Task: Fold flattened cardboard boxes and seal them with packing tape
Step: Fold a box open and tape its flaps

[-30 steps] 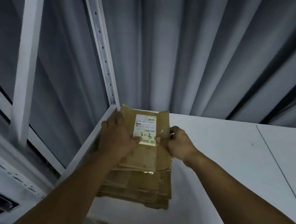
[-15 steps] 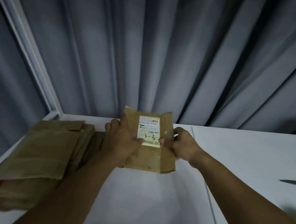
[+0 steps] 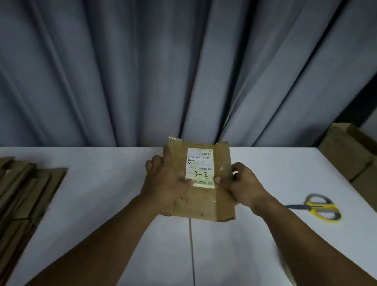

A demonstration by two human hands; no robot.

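Observation:
A small flattened cardboard box (image 3: pixel 200 201) with a white shipping label marked "3-3" is held above the middle of the white table (image 3: pixel 109 193). My left hand (image 3: pixel 165 184) grips its left edge, thumb lying across the front near the label. My right hand (image 3: pixel 243 187) pinches its right edge, thumb on the front. A stack of flattened cardboard boxes (image 3: pixel 5 213) lies at the table's left side. No tape is clearly visible.
Yellow-handled scissors (image 3: pixel 319 207) lie on the table to the right. Folded cardboard boxes (image 3: pixel 354 158) stand at the far right. A blurred pale object (image 3: pixel 290 272) sits near the right forearm. Grey curtains hang behind the table.
I lifted the labelled box off the stack and carried it right, to the table's middle. The view turned right, so the stack sits at the left and the scissors show.

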